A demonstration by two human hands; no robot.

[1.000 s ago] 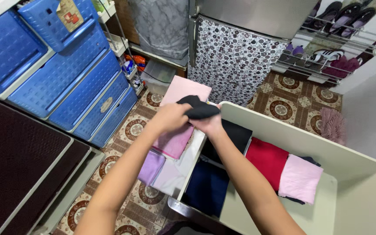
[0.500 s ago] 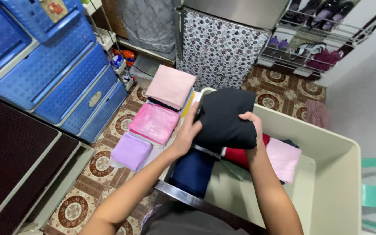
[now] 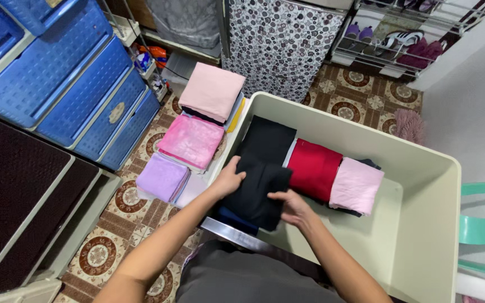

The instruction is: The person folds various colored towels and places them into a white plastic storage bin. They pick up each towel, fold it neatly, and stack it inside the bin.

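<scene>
I see both hands flat on a black garment (image 3: 256, 191) inside the beige bin (image 3: 422, 224): left hand (image 3: 230, 178) pinching its left edge, right hand (image 3: 290, 205) gripping the right edge, beside a red fold (image 3: 312, 168)

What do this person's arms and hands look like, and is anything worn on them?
Both forearms are bare up to the picture's lower edge: no sleeves, gloves, watch or bracelets show. The left hand and right hand appear to have no rings, and the nails look short and plain. Dark grey clothing shows below, at the lap.
</scene>
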